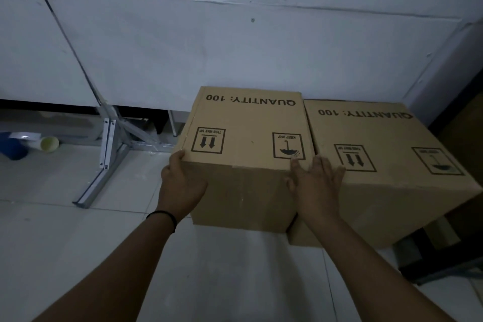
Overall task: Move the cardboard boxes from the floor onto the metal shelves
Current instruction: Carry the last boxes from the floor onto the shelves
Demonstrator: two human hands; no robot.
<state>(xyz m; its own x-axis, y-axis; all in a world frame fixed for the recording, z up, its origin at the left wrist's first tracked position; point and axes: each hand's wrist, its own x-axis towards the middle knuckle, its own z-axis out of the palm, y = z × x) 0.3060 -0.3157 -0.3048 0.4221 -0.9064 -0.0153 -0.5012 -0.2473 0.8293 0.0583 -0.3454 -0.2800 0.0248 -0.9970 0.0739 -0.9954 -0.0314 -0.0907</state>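
Two cardboard boxes are sitting on the tiled floor (65, 230) against the white wall panel (235, 47), side by side and touching or nearly so. Neither is on a shelf, and no shelf surface is showing in this view.

The left box (245, 144) is sitting at the centre of the frame, printed face up, with the "QUANTITY: 100" text reading upside down to the wearer. The right box (386, 165) is lying at about 3 o'clock from it. Its near end is looking raised off the floor, though the dim light and a dark object beneath it are making this hard to confirm.

The left hand (180, 183) is gripping the left box at its near left corner — fingers are curling over the top edge. The right hand (313, 185) is resting at the seam between the two boxes with fingers straight and spread, pressing flat, not clasping anything.

In my judgement the task is standing at or near its start: a lift of the left box is being set up, and both visible boxes are remaining to be moved.

At 9 o'clock, well apart from the boxes, a folded metal frame (109, 162) is lying on the floor — possibly shelving parts. Further left, a pale cup (49, 143) is lying beside a blue object (11, 145).
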